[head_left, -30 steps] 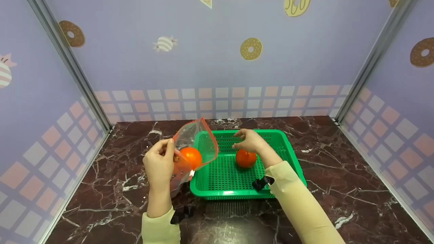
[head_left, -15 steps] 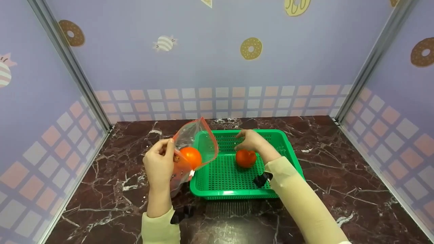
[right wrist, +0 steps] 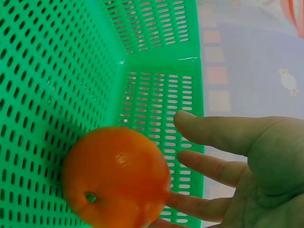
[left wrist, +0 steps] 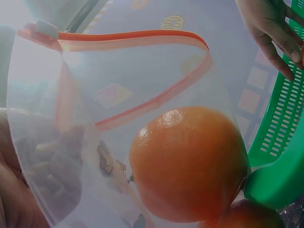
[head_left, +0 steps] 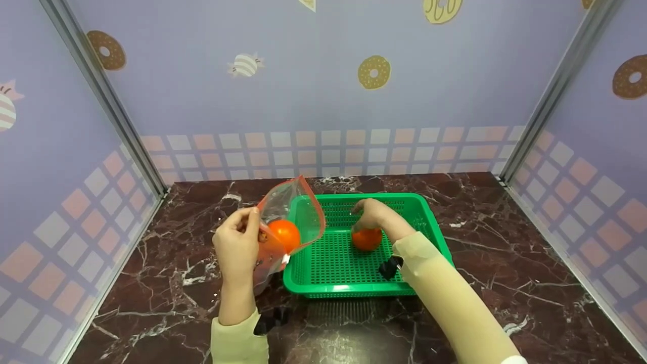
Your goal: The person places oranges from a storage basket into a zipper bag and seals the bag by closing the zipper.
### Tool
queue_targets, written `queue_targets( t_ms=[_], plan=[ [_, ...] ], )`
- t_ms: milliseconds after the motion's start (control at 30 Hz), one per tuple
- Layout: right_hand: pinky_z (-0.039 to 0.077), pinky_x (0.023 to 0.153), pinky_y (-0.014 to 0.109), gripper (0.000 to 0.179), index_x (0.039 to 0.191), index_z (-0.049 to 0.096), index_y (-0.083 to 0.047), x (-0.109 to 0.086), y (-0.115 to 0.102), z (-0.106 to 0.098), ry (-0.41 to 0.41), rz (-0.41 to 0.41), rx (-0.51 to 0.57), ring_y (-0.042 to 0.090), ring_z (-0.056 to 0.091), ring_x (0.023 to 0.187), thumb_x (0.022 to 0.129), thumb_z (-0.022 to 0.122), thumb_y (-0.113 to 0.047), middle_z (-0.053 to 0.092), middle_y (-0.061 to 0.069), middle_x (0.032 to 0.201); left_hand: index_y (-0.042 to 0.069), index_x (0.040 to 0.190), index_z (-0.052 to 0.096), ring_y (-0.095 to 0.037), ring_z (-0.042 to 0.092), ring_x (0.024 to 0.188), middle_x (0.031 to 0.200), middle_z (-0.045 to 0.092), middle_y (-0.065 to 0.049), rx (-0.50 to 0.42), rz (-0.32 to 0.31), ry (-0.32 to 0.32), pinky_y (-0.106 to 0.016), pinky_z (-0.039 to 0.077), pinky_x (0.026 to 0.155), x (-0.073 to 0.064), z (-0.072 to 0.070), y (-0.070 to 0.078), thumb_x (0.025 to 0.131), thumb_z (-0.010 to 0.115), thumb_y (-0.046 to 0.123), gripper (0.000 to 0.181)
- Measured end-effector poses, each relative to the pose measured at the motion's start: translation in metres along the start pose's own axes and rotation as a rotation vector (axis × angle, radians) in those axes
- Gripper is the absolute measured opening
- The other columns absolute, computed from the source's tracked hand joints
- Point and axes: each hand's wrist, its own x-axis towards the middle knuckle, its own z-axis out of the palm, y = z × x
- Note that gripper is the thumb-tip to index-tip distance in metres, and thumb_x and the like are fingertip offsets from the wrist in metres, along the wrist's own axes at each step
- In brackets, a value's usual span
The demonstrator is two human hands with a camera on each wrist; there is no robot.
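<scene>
My left hand [head_left: 237, 247] pinches the edge of a clear zip bag [head_left: 309, 215] with a red-orange rim, its mouth spread wide. Inside the bag shows an orange [head_left: 284, 235]; the left wrist view has it large [left wrist: 187, 164], with part of a second orange [left wrist: 249, 216] below. Another orange [head_left: 367, 239] sits in the green basket [head_left: 349, 288]. Over it reaches my right hand [head_left: 376, 215]. In the right wrist view the thumb stands apart from this orange [right wrist: 116, 175], while the fingers extend along its far side, fingertips right at the peel.
The basket's perforated walls rise around the right hand and the orange. A dark marbled tabletop [head_left: 167, 283] lies underneath, with patterned wall panels [head_left: 323, 101] at the back and both sides. The bag overlaps the basket's left rim in the head view.
My right hand has lowered closer onto the orange in the basket, its fingers dipping down behind it. The left hand and the bag stay as they were.
</scene>
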Motion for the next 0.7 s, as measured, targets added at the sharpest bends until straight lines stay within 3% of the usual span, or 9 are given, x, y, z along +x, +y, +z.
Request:
queue_targets(
  t_ms=[700],
  plan=[
    [0.057,0.100,0.050,0.059,0.140,0.063,-0.011,0.003,0.005,0.012,-0.110,0.055,-0.068,0.037,0.062,0.125,0.084,0.082,-0.015,0.059,0.018,0.144,0.000,0.095,0.078,-0.005,0.062,0.048,0.064,0.071,-0.013,-0.005,-0.018,-0.010,-0.018,0.053,0.049,0.000,-0.001,0.001,0.101,0.067,0.016,0.020]
  ],
)
